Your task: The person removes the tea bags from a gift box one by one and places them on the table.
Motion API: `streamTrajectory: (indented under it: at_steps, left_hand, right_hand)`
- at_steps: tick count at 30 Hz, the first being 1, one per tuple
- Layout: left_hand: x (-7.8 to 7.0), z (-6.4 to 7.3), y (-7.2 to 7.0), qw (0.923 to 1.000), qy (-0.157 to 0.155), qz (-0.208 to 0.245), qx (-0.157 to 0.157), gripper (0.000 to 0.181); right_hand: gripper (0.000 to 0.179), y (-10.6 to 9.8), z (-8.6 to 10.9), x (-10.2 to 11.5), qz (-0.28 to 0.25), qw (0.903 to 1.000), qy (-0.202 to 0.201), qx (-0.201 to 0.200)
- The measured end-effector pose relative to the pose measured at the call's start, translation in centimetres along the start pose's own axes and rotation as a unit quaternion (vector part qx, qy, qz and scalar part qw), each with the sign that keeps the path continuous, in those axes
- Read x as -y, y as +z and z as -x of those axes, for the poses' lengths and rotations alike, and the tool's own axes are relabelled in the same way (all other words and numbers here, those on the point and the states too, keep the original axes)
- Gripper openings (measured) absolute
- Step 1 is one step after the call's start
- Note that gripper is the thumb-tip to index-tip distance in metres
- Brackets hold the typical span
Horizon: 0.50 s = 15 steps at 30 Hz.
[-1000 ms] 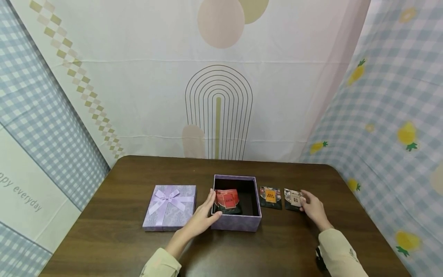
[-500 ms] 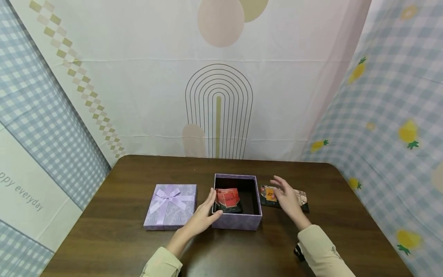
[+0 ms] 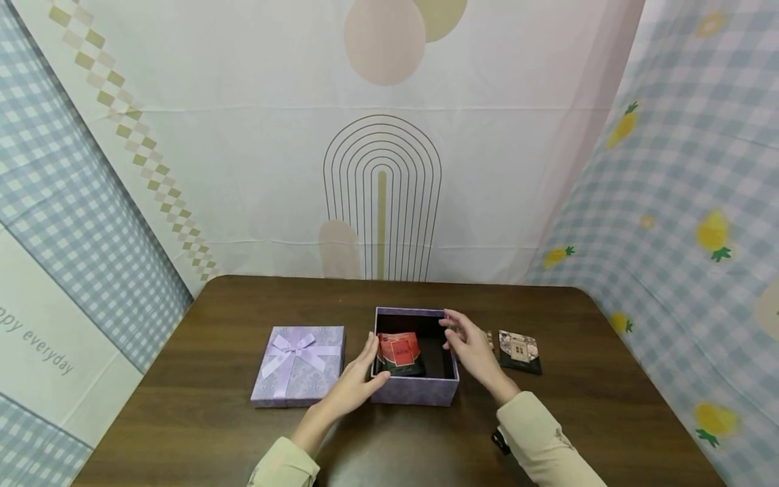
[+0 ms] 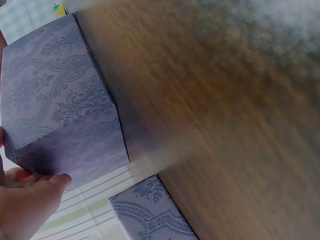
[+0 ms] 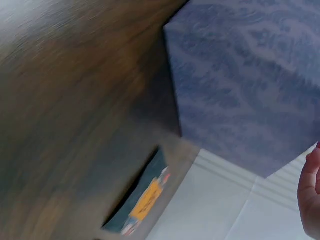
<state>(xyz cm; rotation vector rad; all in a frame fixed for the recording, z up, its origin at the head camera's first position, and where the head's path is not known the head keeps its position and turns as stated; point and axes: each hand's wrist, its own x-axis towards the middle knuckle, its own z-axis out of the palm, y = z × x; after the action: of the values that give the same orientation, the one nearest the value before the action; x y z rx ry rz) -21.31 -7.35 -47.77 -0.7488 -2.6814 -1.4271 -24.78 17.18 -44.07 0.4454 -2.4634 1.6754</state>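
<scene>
Centrally, the box [image 3: 415, 391]: square, stiff-walled, damask-patterned lilac, dark inside.
Lid [image 3: 316, 380]: ribbon bow [image 3: 295, 346], flat on the wood-grained table [image 3: 426, 450].
Red packet [image 3: 400, 352]: thin, red and black, in the box's left half.
Left hand [image 3: 353, 383]: straight fingers along the left wall, thumb spread; red packet just inside.
Right hand [image 3: 477, 353]: fingers loosely bent at the right rim, contact unclear; red packet across the interior.

And the right hand [image 3: 477, 350] is hiding nearly all of the orange packet [image 5: 146, 201] from the head camera, its fingers [image 5: 307, 187] running off the right wrist view's edge! The box [image 5: 245, 85] is being cropped there too, the bench [image 5: 60, 130] is blurring, the lid [image 4: 150, 212] is being cut off below in the left wrist view, and the red packet [image 3: 399, 353] is showing print too small to read.
</scene>
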Motion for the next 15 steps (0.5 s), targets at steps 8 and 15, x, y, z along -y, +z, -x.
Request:
streamTrajectory:
  at_steps: [8, 15]
  left_hand:
    - [0.2, 0.0, 0.1, 1.0, 0.001, -0.001, -0.003, 0.069]
    - [0.2, -0.1, 0.1, 1.0, 0.002, 0.003, -0.001, 0.068]
  right_hand:
    - [0.037, 2.2, -0.8, 0.3, 0.009, 0.9972, 0.004, 0.074]
    - [0.031, 3.8, -1.3, 0.3, 0.117, 0.9893, -0.022, 0.083]
